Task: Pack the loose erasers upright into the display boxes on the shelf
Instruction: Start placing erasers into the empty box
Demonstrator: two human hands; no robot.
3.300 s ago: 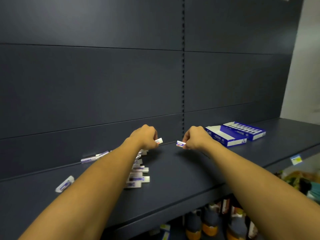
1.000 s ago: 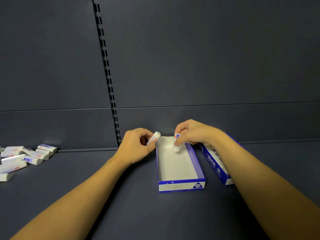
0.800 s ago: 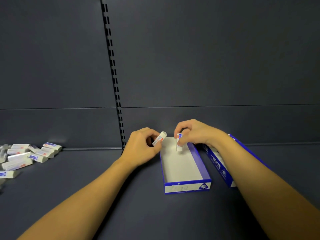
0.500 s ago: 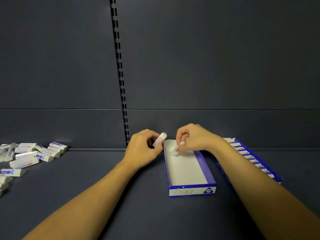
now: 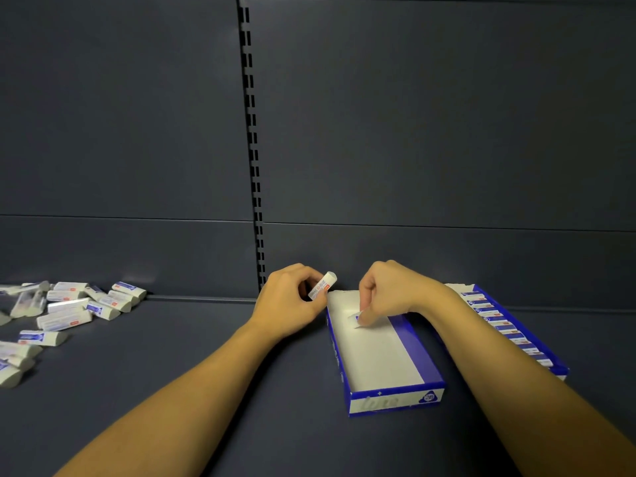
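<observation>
An open blue and white display box [image 5: 395, 395] lies on the dark shelf, its white floor bare except at the far end. My right hand [image 5: 389, 292] pinches a white eraser [image 5: 355, 320] down inside that far end. My left hand [image 5: 292, 304] grips another eraser [image 5: 322, 285] just left of the box's far corner, tilted up and to the right. A second blue box [image 5: 516, 335] to the right holds a row of several erasers standing upright, partly hidden by my right forearm.
Several loose white erasers [image 5: 72, 309] lie scattered on the shelf [image 5: 172, 390] at the far left. The dark back panel with a slotted upright [image 5: 253, 166] rises directly behind the boxes.
Both hands carried an eraser each from the pile over to the boxes. In the last second my right hand lowered its eraser deeper into the box's far end; my left hand stayed beside the box.
</observation>
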